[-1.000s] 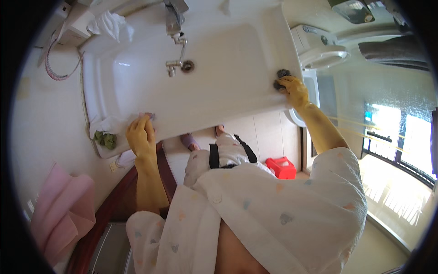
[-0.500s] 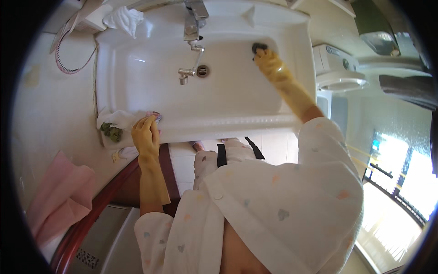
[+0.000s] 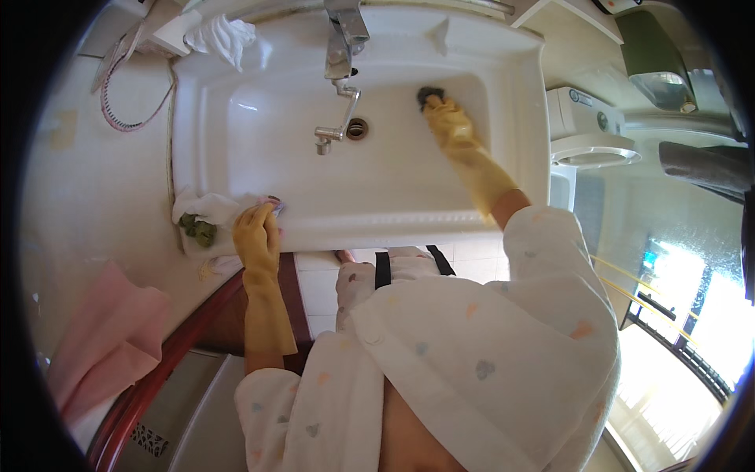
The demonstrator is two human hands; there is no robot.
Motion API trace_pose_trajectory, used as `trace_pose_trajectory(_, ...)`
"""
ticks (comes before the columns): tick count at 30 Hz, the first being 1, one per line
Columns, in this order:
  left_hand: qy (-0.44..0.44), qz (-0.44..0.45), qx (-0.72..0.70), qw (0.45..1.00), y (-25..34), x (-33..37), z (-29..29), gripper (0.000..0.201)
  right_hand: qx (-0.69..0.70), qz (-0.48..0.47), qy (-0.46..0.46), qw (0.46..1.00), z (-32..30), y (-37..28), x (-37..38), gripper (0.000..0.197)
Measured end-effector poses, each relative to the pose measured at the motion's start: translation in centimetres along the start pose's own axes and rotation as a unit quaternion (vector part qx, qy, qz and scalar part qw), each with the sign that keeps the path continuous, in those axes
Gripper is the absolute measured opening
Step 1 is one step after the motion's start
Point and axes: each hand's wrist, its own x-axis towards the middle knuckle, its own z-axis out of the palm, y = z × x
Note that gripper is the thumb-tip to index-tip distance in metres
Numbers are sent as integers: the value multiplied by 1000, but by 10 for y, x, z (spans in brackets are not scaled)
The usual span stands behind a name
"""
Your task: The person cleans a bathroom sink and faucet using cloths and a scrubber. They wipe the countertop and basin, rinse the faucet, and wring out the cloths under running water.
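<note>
Both of my hands wear yellow rubber gloves. My right hand [image 3: 452, 130] is closed on a dark scrubbing pad [image 3: 429, 96], pressed to the basin floor toward the right back of the white sink [image 3: 393, 219]. On the sink's front rim at the left, my left hand [image 3: 255, 234] has its fingers bent together over a small pinkish item [image 3: 274, 206], mostly hidden under them. Beside it lie a white cloth [image 3: 211, 208] and a bunched green cloth [image 3: 198, 230]. A chrome faucet [image 3: 340, 51] with a jointed spout stands at the back, next to the drain [image 3: 357, 129].
A crumpled white cloth [image 3: 222, 39] hangs on the back left corner. Pink fabric [image 3: 110, 338] drapes over the left side, near a dark red wooden edge [image 3: 185, 330]. To the right stands a white appliance [image 3: 582, 114] with a round door open.
My right hand has slid the pad leftward and slightly nearer across the basin floor. My left hand stays at the front rim. The whole view has shifted a little.
</note>
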Motion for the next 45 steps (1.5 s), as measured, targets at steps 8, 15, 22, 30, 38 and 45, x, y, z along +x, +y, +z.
trace_pose_trajectory(8,1,-29,-8,1000,1,-10,-2,14,-106,-234,83,963,-75,-68,57,29)
trace_pose_trajectory(15,4,15,-19,1000,-4,-8,-4,15,-55,-94,99,989,-63,95,49,17)
trace_pose_trajectory(22,-4,-17,-21,1000,-7,-6,1,17,-207,2,-7,978,-44,2,53,13)
trace_pose_trajectory(30,8,-21,-17,1000,-5,-11,4,17,-64,-66,174,980,-107,-35,82,34)
trace_pose_trajectory(38,-16,-13,0,1000,-3,-9,-4,17,-53,141,200,968,-83,47,-32,30)
trace_pose_trajectory(45,33,-29,-80,996,-21,-26,11,17,118,215,135,960,-80,-25,-189,34)
